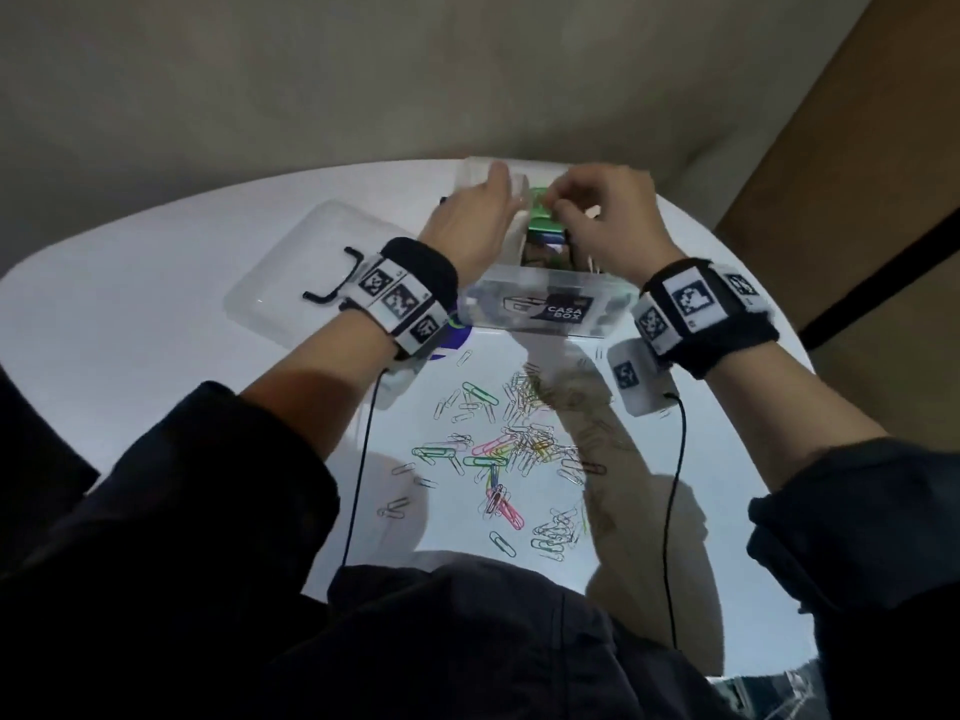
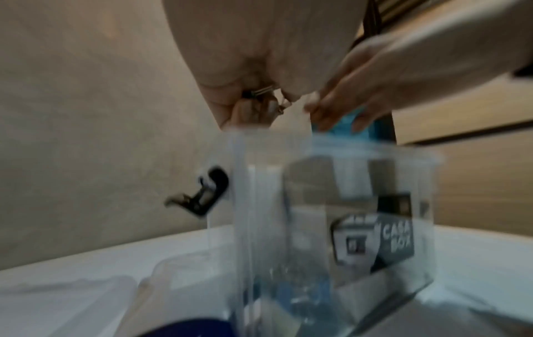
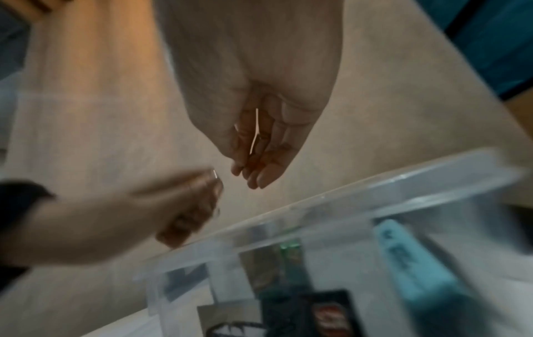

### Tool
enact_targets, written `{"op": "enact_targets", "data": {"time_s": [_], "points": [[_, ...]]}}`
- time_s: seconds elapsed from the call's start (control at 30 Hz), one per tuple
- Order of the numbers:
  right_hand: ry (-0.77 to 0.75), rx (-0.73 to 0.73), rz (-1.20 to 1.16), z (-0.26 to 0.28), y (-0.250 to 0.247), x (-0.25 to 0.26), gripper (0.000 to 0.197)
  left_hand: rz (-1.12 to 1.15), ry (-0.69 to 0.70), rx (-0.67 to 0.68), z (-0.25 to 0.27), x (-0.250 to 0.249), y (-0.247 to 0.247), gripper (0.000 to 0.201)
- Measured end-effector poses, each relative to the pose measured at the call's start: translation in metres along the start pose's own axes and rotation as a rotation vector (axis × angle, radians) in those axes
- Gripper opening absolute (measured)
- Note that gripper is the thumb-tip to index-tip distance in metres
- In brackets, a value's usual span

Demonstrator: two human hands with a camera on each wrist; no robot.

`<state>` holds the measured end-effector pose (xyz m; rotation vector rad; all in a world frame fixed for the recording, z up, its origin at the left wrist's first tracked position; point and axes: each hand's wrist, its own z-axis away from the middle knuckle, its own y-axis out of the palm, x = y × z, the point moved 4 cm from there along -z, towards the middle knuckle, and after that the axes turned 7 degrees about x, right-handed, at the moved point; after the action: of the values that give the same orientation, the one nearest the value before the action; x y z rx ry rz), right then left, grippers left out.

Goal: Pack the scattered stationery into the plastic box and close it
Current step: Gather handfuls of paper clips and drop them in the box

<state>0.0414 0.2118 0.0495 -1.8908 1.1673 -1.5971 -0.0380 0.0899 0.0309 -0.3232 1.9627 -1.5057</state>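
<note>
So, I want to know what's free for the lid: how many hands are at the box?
2. The left hand is over the box's left rim, the right hand over its open top; each seems to hold paper clips.

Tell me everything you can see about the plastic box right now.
The plastic box is clear, rectangular and open, standing upright on the white table beyond the scattered clips. Its near wall carries a dark "CASA BOX" label. Inside show green, blue and dark items. Its lid, clear with a black clasp, lies flat to its left. Both hands hover over its opening; contact with the rim is unclear.
</note>
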Motion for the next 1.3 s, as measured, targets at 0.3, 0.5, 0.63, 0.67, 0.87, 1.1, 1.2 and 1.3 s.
{"op": "enact_targets", "data": {"time_s": [0.3, 0.5, 0.63, 0.67, 0.87, 1.1, 1.2, 1.3], "points": [[0.146, 0.101, 0.109, 0.103, -0.036, -0.056, 0.014, -0.153, 0.083, 0.167, -0.016, 0.003, 0.023, 0.032], [0.403, 0.277, 0.227, 0.151, -0.008, -0.1, 0.023, -0.06, 0.091, -0.125, 0.025, 0.003, 0.004, 0.02], [0.67, 0.502, 0.244, 0.184, 0.035, -0.121, 0.065, 0.088, -0.256, -0.143, 0.083, 0.047, 0.006, 0.026], [0.679, 0.509, 0.211, 0.189, 0.043, -0.118, 0.074, 0.134, -0.335, -0.043, 0.103, 0.063, 0.021, 0.027], [0.55, 0.591, 0.197, 0.172, 0.086, -0.087, 0.09, 0.158, -0.509, 0.516, 0.16, 0.076, 0.097, 0.064], [0.332, 0.661, 0.231, 0.157, 0.121, -0.056, 0.078, -0.033, -0.279, 0.695, 0.132, 0.039, 0.109, 0.072], [0.215, 0.699, 0.297, 0.168, 0.133, -0.045, 0.073, -0.018, -0.169, 0.736, 0.142, 0.022, 0.115, 0.071], [0.08, 0.758, 0.29, 0.182, 0.136, -0.035, 0.071, 0.091, -0.095, 0.753, 0.157, 0.013, 0.117, 0.073]]}}
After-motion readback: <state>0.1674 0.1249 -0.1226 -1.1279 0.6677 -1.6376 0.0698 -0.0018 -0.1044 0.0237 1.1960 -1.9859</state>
